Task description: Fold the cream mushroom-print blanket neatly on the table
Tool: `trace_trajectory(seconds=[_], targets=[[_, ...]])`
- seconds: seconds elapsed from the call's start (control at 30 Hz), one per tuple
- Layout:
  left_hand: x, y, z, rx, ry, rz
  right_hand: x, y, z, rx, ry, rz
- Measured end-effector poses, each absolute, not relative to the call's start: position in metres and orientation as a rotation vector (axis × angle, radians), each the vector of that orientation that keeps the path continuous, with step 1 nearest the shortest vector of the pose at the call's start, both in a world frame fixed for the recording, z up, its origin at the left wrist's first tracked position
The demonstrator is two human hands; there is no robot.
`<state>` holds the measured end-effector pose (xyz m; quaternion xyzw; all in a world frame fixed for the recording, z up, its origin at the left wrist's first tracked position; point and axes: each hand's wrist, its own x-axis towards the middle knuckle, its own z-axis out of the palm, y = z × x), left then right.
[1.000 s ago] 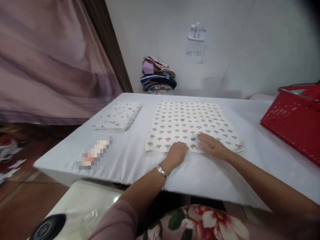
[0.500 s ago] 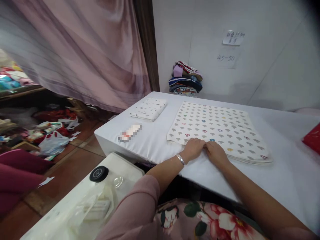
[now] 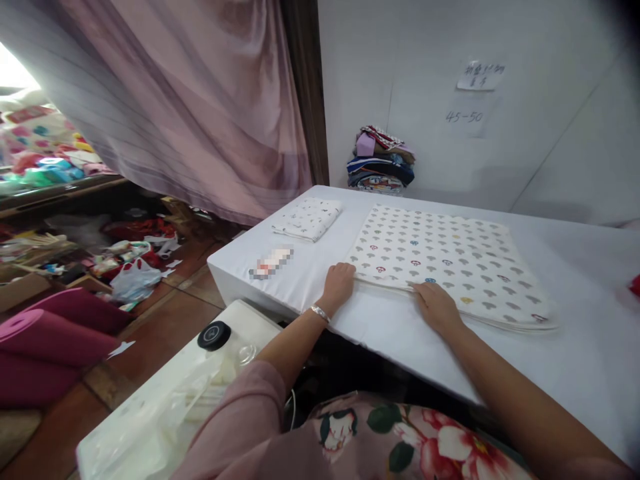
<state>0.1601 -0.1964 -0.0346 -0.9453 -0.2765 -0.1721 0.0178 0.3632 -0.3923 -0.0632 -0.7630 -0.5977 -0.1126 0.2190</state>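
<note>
Left hand [image 3: 339, 287], now apart from right hand [image 3: 437, 308], shifted to near-left corner of mushroom-print cloth [image 3: 453, 263] by tabletop [image 3: 383, 317] front edge, spreading contact along that side; grip unclear.

Both hands [image 3: 339, 285] [image 3: 437, 307] reach forward, apart, backs upward.

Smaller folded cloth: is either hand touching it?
No, the left hand and right hand are at the near edge of the mushroom-print cloth.
</note>
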Motion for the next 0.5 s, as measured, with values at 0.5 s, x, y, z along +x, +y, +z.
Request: trace_trajectory(seconds=[0.5], targets=[[0.15, -0.1958, -0.0272, -2.864, -1.079, -0.347, 0.3611, -0.3935, -0.061, -2.125, -1.654, -0.306]])
